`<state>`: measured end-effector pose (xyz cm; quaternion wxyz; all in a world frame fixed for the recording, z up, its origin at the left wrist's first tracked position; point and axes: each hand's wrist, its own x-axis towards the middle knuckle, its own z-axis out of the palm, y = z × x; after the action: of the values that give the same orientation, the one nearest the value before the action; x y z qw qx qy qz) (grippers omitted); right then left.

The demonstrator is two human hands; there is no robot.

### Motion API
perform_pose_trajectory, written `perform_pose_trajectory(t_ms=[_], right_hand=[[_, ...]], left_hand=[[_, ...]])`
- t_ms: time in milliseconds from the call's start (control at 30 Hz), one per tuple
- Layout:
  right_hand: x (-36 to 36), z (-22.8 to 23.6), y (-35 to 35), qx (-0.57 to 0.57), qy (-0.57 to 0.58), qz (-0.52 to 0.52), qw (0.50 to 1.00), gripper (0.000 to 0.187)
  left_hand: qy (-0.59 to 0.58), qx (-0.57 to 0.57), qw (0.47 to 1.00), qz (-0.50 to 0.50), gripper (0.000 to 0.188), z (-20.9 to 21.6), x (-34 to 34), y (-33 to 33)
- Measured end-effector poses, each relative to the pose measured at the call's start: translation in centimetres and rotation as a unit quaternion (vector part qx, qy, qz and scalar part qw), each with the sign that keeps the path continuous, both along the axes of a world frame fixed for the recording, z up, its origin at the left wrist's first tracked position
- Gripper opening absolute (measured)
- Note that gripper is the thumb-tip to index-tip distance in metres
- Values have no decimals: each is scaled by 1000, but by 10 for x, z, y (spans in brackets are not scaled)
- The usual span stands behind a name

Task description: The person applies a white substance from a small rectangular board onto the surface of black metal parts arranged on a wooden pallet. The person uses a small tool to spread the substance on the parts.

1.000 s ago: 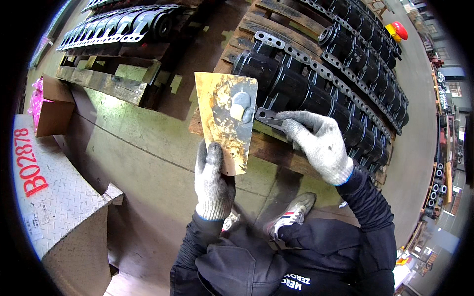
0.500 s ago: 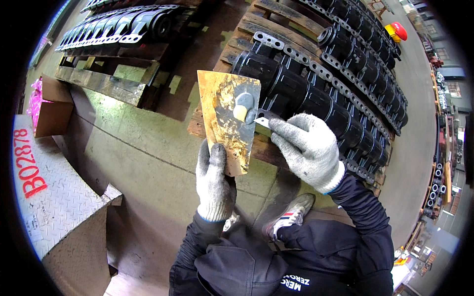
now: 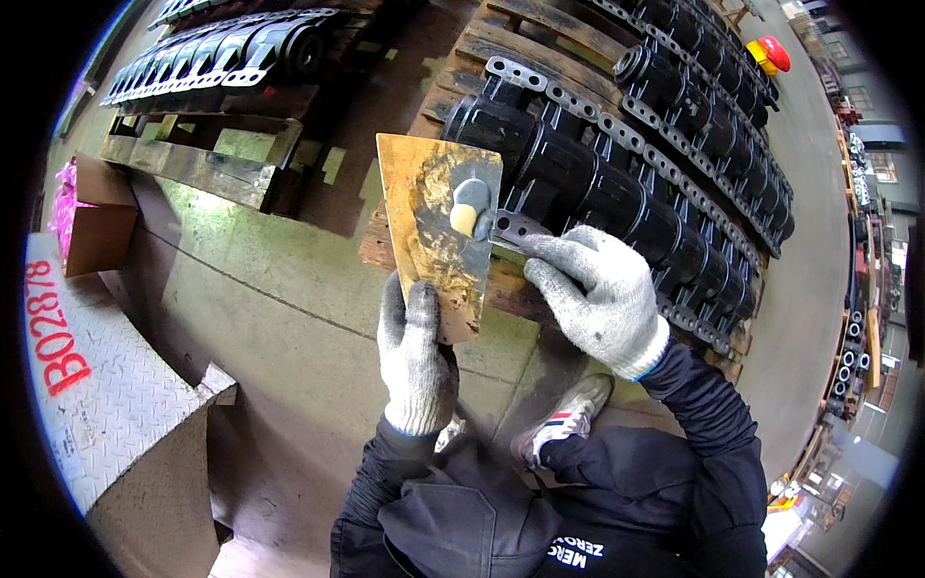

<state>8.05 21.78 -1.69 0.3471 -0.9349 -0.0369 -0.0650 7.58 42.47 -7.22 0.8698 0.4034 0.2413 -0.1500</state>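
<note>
In my gloved left hand (image 3: 416,366) I hold the lower end of a stained, tapering flat board (image 3: 414,207), the thumb over its face. Dried yellowish-brown smears cover much of it. Near its right edge sits a soft lump of grey putty (image 3: 472,191) with a pale yellow dab (image 3: 463,218) on it. My gloved right hand (image 3: 602,299) is just right of the board, thumb and fingers closed in a pinch. A thin, light-edged blade-like tool (image 3: 508,245) juts from the fingertips beside the putty; most of it is hidden by the glove.
Behind the board, black cylindrical metal castings (image 3: 588,178) with drilled flanges lie on a wooden pallet (image 3: 462,82). More castings (image 3: 222,58) rest on a pallet at the far left. At left stand a cardboard box (image 3: 101,222) with pink wrapping and a tread-plate platform (image 3: 106,385).
The pinched right hand has shifted slightly left and down, and the blade-like tip shows less of its face. The board keeps about the same pose; the yellow dab looks rounder.
</note>
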Motion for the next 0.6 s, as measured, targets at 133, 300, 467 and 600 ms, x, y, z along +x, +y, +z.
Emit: perform_pose_trajectory(t_ms=[133, 300, 467, 600], right_hand=[[-1, 4, -1, 164, 148, -39, 975, 22], [-5, 11, -25, 315, 308, -119, 890, 26], [-26, 19, -65, 253, 314, -137, 905, 30], [-40, 21, -86, 212, 233, -189, 930, 25]], left_hand=[[-25, 28, 999, -27, 48, -4, -1, 4], [-9, 32, 999, -23, 47, -1, -1, 5], [-20, 41, 999, 0, 50, -4, 1, 16], [-22, 60, 998, 23, 49, -16, -1, 30]])
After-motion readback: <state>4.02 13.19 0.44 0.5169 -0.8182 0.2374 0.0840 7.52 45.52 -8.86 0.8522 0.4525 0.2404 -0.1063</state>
